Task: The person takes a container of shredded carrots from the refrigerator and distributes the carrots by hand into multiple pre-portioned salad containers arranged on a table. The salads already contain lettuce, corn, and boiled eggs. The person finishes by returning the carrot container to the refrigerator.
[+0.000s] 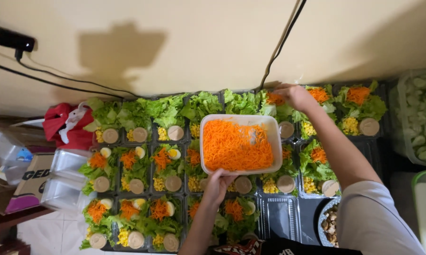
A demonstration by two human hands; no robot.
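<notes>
Carrot tub [239, 144]: white, full of shredded carrot, held above the salad boxes [137, 170].
Left hand [217, 185]: grasping the tub's near edge.
Right hand [295, 96]: pinching carrot shreds over a far box.
Cucumber container [418, 118]: far right.

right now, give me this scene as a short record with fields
setting: salad boxes in rows on the floor by a cream wall
left hand: left hand holds the near rim of a tub of shredded carrot
right hand: right hand puts carrot on a far-row box
filled: lettuce, corn, sauce cups, some egg halves
right edge: container of cucumber slices
left edge: empty clear boxes
</notes>
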